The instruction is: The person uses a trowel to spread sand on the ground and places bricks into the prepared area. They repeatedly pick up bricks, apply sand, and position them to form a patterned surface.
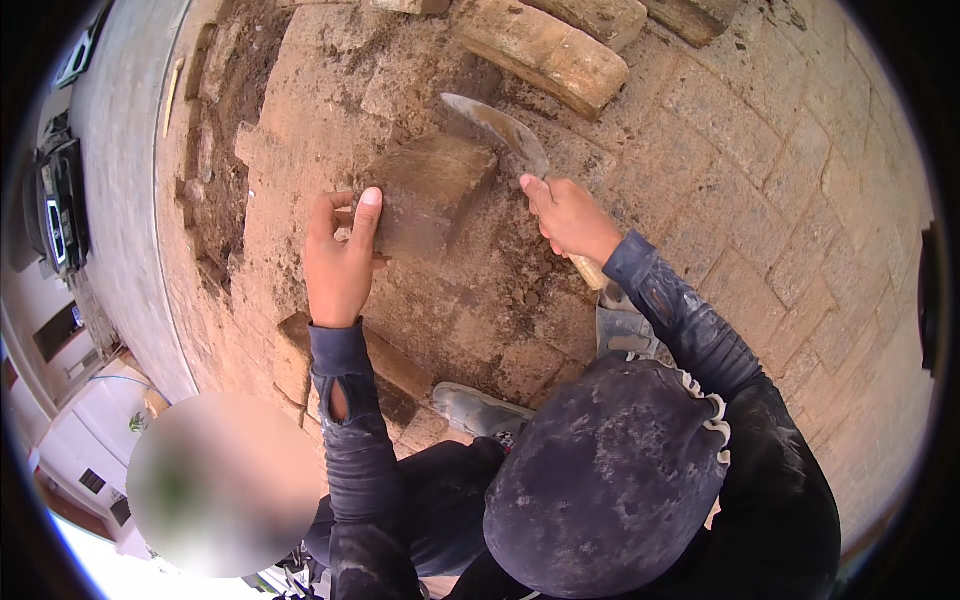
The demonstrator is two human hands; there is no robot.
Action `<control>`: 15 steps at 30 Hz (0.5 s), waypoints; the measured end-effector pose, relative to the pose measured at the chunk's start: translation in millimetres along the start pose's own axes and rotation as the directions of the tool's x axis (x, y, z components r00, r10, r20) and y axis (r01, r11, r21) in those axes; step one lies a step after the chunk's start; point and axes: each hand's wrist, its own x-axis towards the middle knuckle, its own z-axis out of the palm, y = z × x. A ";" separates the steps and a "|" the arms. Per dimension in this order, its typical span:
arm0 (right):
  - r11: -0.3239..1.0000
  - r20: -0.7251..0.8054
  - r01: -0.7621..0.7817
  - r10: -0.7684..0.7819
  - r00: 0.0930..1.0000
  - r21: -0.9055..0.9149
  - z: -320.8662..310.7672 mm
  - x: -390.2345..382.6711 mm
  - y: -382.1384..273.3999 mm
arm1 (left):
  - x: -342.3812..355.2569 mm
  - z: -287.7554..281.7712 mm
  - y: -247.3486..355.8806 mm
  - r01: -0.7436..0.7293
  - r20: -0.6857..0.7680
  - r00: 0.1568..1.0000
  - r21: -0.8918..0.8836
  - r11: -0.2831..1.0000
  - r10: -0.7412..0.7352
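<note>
In my right hand (575, 220) is a trowel (500, 130), gripped by its wooden handle. Its narrow metal blade reaches up and left past the far side of a brown, dirt-covered paving block (430, 185). My left hand (343, 250) is closed at the left edge of that block, its thumb up and its fingers partly hidden. The block looks tilted and a little blurred, above a patch of loose dark soil (520, 285).
Several loose blocks (545, 55) lie at the far side, and more sit by my left forearm (400, 365). A dug strip of soil (225, 160) runs along the left. Laid pavers (740, 130) spread to the right. My knee (610, 480) and shoe (480, 410) are close by.
</note>
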 end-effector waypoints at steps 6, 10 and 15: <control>0.964 -0.099 0.206 -0.191 0.977 0.170 7.8 -28.8 16.2 | 17.3 18.8 14.0 -0.169 -0.117 0.975 0.152 0.974 0.188; 0.896 -0.175 0.438 -0.443 0.879 -0.069 18.2 -43.8 15.7 | 22.4 22.6 -5.3 -0.095 -0.158 0.982 0.028 0.995 0.099; 0.830 -0.210 0.543 -0.557 0.804 -0.123 13.9 -25.1 1.9 | 10.5 37.7 -22.8 -0.166 -0.296 0.942 0.002 0.986 0.159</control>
